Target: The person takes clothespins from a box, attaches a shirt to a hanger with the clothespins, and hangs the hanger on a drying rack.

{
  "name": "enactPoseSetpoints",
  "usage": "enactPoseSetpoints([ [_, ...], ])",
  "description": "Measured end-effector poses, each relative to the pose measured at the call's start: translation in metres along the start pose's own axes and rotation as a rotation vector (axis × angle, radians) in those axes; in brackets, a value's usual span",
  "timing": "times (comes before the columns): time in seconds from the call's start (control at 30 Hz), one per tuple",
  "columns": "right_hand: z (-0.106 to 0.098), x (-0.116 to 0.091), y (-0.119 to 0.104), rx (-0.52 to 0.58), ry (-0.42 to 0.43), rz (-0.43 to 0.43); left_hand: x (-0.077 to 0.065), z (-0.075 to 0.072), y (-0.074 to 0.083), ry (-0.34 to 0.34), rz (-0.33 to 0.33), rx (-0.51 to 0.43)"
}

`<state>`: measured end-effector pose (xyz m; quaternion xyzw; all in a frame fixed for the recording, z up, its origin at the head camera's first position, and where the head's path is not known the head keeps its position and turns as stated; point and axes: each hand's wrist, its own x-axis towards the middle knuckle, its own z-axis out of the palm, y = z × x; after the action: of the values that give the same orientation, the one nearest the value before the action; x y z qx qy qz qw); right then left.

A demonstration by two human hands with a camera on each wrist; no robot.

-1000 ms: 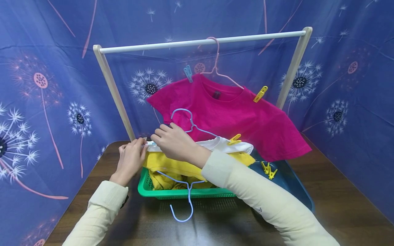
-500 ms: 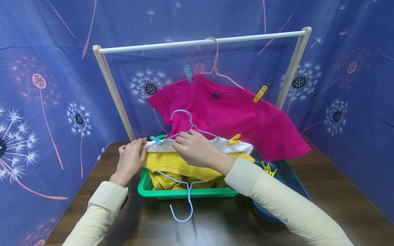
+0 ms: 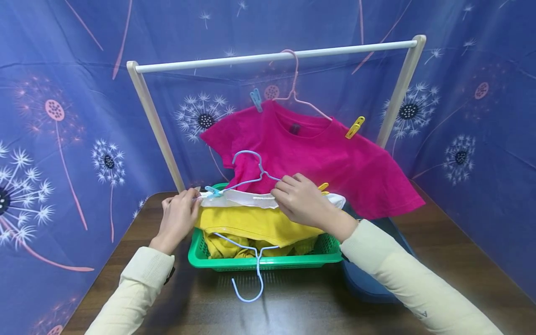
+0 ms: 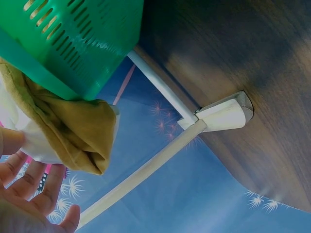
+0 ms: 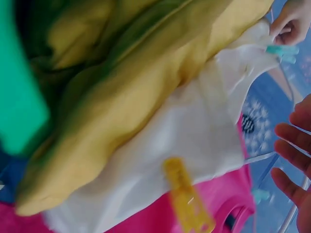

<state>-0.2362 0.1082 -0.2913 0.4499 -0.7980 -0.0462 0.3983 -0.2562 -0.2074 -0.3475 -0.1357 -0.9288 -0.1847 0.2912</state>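
Fingers of the left hand (image 3: 177, 211) pinch the outer edge of a white garment (image 3: 247, 199) in the head view, just beside a light-blue clip (image 3: 214, 191) fastened to it. The right hand (image 3: 302, 200) is at the garment's other half, in front of a partly hidden yellow clip (image 3: 323, 187). An upper blue hanger (image 3: 261, 170) rises between the hands. Below the white garment, a yellow garment (image 3: 251, 222) lies over a green basket (image 3: 289, 262); a lower blue hanger (image 3: 257, 261) projects from it across the near rim. Behind, a magenta shirt (image 3: 318, 156) hangs by a pink hanger (image 3: 295, 81) from the white bar (image 3: 226, 61) of a rack. A dark-blue tray (image 3: 370, 279) stands right of the basket on the brown surface (image 3: 311, 304).

Left wrist view: white cloth lies between the thumb and the other fingers, with yellow-brown fabric and the basket's slotted wall above; a rack leg (image 4: 150, 171) meets its foot on the surface.

Right wrist view: the right hand's fingers are spread and loosely extended at the frame's edge, apart from the white garment, which bears the blurred yellow clip.
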Motion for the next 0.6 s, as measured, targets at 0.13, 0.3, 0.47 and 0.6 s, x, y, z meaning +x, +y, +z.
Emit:
enactPoseSetpoints([
  [0.13, -0.004, -0.016, 0.012, 0.005, -0.013, 0.067, 0.000, -0.001, 0.000, 0.001, 0.001, 0.000],
  [0.3, -0.010, -0.032, 0.025, 0.016, -0.012, 0.144, 0.001, 0.000, 0.000, 0.000, 0.001, 0.003],
  [0.47, -0.015, -0.045, 0.036, 0.044, -0.002, 0.227, 0.001, 0.000, 0.000, -0.002, -0.005, 0.003],
  [0.6, -0.018, -0.054, 0.043, 0.067, -0.003, 0.291, 0.001, 0.000, 0.000, -0.003, -0.008, 0.002],
])
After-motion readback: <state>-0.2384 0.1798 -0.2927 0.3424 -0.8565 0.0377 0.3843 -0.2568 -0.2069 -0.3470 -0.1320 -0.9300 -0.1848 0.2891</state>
